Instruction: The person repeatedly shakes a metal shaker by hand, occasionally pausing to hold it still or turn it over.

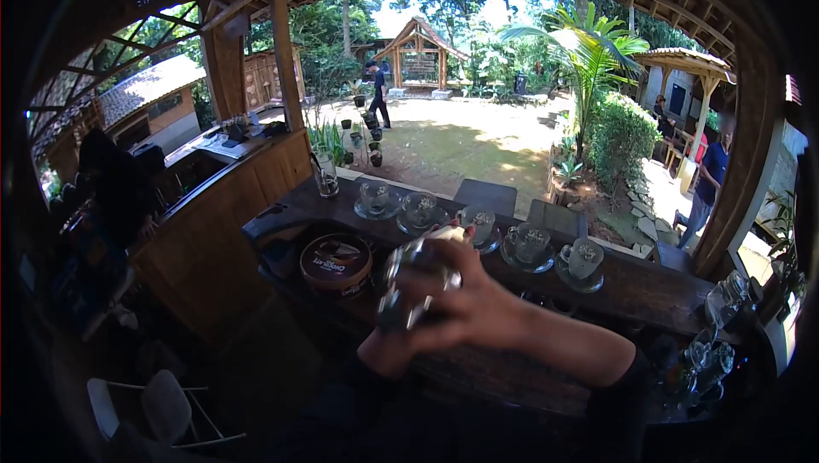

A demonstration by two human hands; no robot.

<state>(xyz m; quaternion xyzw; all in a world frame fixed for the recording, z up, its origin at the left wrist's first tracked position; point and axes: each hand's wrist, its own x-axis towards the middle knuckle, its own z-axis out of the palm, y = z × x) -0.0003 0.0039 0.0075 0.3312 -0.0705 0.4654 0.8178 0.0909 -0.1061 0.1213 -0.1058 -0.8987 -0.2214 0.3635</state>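
In front of my chest, both hands are closed around a shiny metal container (pixel 411 271) that looks like a shaker, partly blurred. My right hand (pixel 465 297) wraps it from the right, with fingers bent across its front. My left hand (pixel 388 354) grips it from below and the left, its fingers mostly hidden behind the metal. Just beyond stands a row of several glass cups on glass saucers, among them a left-end cup (pixel 374 196) and a right-end cup (pixel 584 257), with pale bits inside. A round brown tub (pixel 335 264) with chocolate lettering sits left of my hands.
A tall glass jar (pixel 327 180) stands at the left end of the dark wooden counter (pixel 648 299). More glassware (pixel 708 361) crowds its right end. A person in dark clothes (pixel 107 182) is at the left counter; another person (pixel 380 96) is out in the yard. White chairs (pixel 162 403) stand lower left.
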